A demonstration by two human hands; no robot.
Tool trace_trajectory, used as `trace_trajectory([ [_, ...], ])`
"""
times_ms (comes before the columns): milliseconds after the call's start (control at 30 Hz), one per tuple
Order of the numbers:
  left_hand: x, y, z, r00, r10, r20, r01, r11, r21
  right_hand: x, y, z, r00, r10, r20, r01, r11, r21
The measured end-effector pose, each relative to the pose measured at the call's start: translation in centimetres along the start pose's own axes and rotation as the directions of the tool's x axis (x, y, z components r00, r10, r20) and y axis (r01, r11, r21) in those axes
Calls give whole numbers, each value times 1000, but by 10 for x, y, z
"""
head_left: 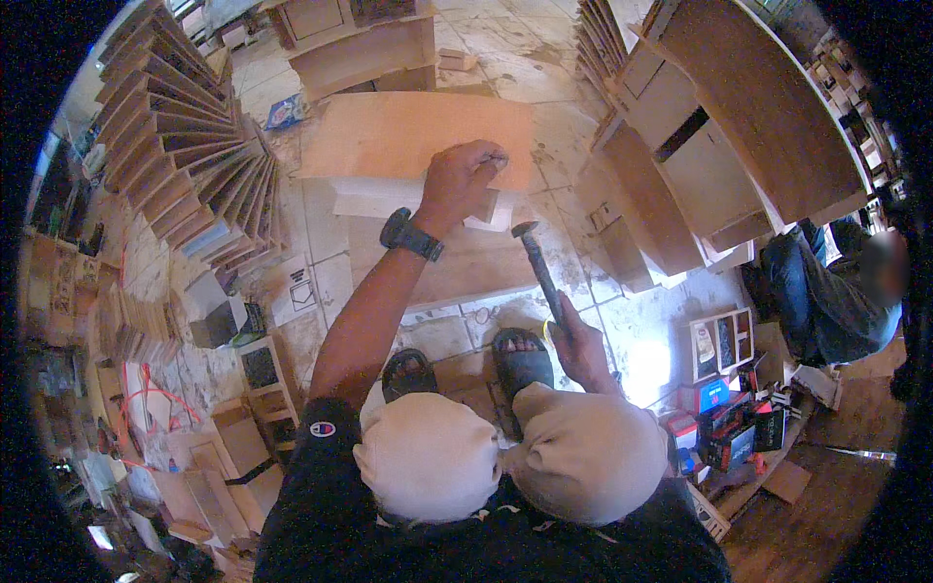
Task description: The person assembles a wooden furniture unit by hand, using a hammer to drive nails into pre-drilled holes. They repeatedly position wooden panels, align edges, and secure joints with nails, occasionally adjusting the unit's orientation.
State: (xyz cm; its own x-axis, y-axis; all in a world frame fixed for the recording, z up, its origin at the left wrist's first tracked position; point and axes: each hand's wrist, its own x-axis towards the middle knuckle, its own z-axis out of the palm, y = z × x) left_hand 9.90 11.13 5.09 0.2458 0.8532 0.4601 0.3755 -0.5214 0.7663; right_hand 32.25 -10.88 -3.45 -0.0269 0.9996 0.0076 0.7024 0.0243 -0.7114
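Note:
My left hand (461, 181), a watch on its wrist, is closed above the near edge of a light-brown wooden panel (369, 131). Its fingertips are pinched together; whatever small thing they may hold cannot be made out. Gripped by the handle in my right hand (581, 348) is a hammer (546, 280), its head raised toward the panel's near right corner. A pale strip (374, 199) runs along the panel's near side, and a second brown board (442, 262) lies below it, closer to my sandalled feet.
Stacked wooden pieces (165, 146) fan out at the left. Wooden cabinets (695, 165) stand at the right, another (364, 58) at the far side. A seated person (826, 291) is at the right edge, near small boxes (729, 428) and a divided wooden tray (721, 345).

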Motion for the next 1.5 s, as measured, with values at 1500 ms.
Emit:
trace_trajectory([
  [1500,-9,-38,15,984,122,130,-151,958,242,72,-94,-72,934,-293,-205,233,934,-271],
])
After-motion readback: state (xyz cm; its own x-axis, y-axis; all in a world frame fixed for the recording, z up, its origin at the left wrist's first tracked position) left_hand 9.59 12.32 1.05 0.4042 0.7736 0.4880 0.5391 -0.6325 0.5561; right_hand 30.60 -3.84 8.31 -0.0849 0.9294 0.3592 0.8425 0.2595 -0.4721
